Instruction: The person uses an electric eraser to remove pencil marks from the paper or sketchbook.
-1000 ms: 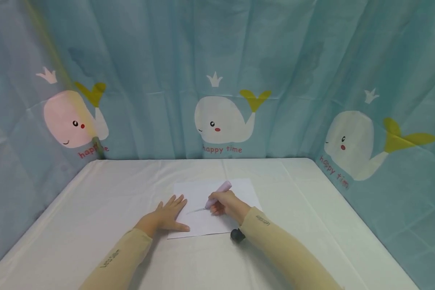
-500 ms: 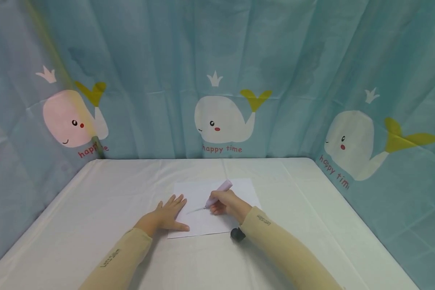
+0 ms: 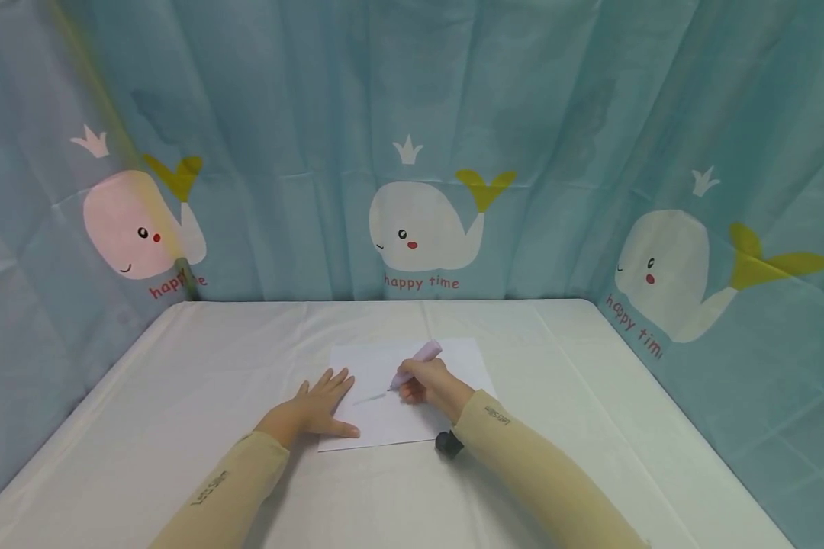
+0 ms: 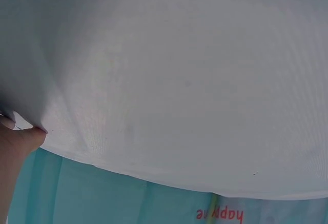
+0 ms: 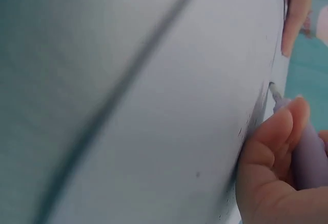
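In the head view, a white sheet of paper lies on the cloth-covered table. My left hand rests on its left side with fingers spread. My right hand holds a light purple marker pen, tilted, its tip pointing left and down at the paper. A thin grey line ends just short of the tip. In the right wrist view, the thumb and fingers pinch the marker's barrel near its tip; whether the tip touches the paper is unclear. The left wrist view catches only part of my left hand.
A white tablecloth covers the table. A small black object sits by the right sleeve, below the paper's front edge. Behind and on both sides hangs a blue curtain printed with whales.
The marker and my right hand have shifted very slightly up and away from the end of the line. My left hand has stayed in place.
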A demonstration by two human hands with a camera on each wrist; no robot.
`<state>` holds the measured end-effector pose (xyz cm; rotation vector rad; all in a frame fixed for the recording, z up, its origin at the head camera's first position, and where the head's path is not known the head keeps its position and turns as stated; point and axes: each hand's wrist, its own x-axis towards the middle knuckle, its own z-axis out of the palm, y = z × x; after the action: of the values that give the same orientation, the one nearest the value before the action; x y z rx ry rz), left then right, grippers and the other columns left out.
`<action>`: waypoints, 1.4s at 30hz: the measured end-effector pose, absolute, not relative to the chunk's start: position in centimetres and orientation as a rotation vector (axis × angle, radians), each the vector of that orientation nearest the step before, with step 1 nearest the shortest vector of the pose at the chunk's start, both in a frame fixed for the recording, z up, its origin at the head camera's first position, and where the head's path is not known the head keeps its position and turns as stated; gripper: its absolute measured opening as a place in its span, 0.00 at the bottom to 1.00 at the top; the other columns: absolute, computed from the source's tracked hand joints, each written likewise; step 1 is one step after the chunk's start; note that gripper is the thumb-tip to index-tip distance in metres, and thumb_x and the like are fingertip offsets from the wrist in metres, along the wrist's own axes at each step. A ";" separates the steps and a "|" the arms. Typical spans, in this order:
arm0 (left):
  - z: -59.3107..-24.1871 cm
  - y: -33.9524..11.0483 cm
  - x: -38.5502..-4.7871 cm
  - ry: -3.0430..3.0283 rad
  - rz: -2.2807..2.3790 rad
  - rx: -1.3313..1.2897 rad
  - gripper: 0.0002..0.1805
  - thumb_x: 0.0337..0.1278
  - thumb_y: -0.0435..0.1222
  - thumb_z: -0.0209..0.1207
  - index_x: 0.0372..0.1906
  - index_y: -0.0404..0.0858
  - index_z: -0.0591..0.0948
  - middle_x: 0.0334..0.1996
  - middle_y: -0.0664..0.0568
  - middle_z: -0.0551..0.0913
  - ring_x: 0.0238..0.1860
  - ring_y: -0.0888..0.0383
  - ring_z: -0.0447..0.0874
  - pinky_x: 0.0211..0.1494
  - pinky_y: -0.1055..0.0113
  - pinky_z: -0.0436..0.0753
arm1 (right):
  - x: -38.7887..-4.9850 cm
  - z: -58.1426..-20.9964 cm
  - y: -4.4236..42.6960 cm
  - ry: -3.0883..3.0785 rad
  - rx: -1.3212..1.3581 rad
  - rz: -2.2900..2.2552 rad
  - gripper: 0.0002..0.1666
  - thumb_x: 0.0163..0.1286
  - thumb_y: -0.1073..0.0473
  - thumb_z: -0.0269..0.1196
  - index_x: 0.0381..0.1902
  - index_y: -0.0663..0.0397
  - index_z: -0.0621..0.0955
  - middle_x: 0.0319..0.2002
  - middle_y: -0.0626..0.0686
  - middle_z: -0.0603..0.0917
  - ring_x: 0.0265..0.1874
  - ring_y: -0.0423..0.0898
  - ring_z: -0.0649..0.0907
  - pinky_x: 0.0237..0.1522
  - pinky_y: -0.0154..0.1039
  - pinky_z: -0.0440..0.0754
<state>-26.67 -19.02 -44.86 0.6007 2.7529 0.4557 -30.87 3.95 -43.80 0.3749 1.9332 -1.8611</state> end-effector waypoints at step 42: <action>-44.0 -18.9 -26.3 2.751 0.461 0.616 0.58 0.46 0.61 0.67 0.73 0.30 0.57 0.75 0.34 0.49 0.74 0.33 0.40 0.65 0.27 0.42 | -30.8 -43.8 3.7 1.908 0.350 -1.893 0.06 0.60 0.66 0.60 0.28 0.66 0.78 0.15 0.54 0.77 0.11 0.41 0.76 0.16 0.31 0.76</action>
<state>-26.26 -18.90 -44.02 0.6163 2.7515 0.4612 -30.85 3.67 -43.85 0.3503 1.9079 -1.8929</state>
